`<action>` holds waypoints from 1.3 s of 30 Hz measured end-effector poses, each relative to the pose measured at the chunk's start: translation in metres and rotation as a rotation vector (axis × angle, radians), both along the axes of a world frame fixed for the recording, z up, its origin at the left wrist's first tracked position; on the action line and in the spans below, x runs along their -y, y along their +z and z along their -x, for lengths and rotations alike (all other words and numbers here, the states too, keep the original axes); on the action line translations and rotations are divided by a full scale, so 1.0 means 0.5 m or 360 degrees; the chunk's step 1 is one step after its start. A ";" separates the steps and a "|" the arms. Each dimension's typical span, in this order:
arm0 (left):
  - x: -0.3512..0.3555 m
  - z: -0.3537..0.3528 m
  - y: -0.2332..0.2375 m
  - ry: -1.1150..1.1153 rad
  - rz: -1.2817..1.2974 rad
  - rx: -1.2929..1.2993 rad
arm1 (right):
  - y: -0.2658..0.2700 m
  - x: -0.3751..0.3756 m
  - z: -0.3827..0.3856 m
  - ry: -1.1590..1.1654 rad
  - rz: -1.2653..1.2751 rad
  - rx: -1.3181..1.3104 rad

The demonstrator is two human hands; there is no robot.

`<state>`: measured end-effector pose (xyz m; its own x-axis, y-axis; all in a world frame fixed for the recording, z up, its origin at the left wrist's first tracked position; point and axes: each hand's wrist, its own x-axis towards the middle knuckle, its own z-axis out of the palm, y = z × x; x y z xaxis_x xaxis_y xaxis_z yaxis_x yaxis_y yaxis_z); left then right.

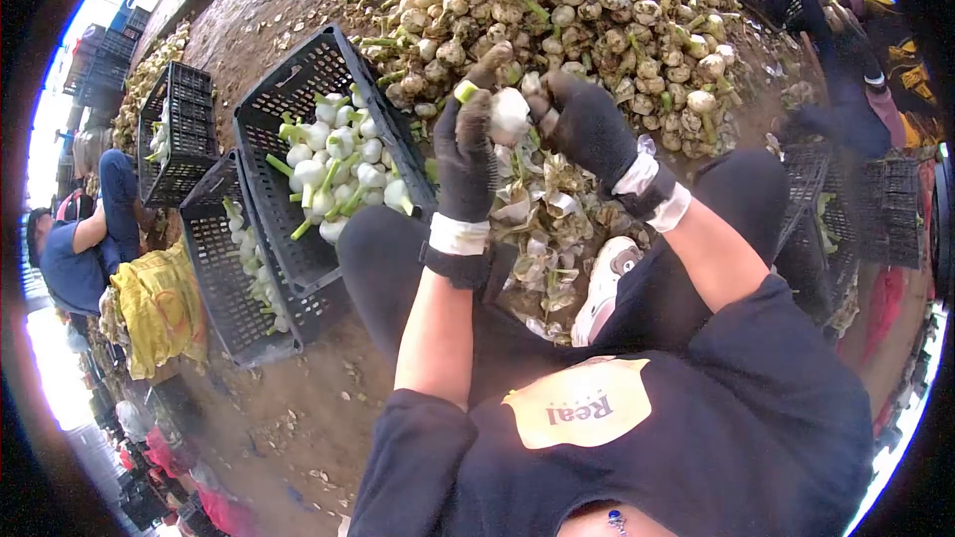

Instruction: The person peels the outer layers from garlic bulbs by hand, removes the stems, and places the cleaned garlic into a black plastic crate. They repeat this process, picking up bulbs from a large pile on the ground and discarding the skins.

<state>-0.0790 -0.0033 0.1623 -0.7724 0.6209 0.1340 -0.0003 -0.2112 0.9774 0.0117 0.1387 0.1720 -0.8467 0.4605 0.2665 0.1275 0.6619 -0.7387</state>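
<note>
My left hand (468, 144), in a dark glove with light fingertips, is closed around a garlic bulb (510, 117); its cut green stem (465, 91) pokes out on the left side. The bulb's white side faces my right hand (589, 129), also gloved, whose bent fingers pinch at the bulb's outer skin. Below both hands, loose papery garlic skins (542, 229) lie between my legs. Beyond them rises a large heap of unpeeled garlic (587, 20), brown with dirt. At my left, a black crate (288, 70) holds several clean white bulbs (343, 164) with green stems.
A second black crate (224, 268) with white garlic stands under the first one's left side. Farther left are another crate (184, 124), a yellow sack (159, 308) and a seated person (80, 249). Crates (811, 209) and another person's legs (841, 80) are at right.
</note>
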 end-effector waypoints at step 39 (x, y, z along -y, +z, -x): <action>0.001 0.017 -0.049 0.0275 -0.0055 -0.1244 | -0.007 0.017 -0.032 0.0061 -0.0210 0.0066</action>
<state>-0.0877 -0.0035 0.1376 -0.5318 0.4864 0.6932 0.7176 -0.1758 0.6739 0.0277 0.1302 0.1684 -0.8743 0.3912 0.2872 0.1289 0.7578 -0.6397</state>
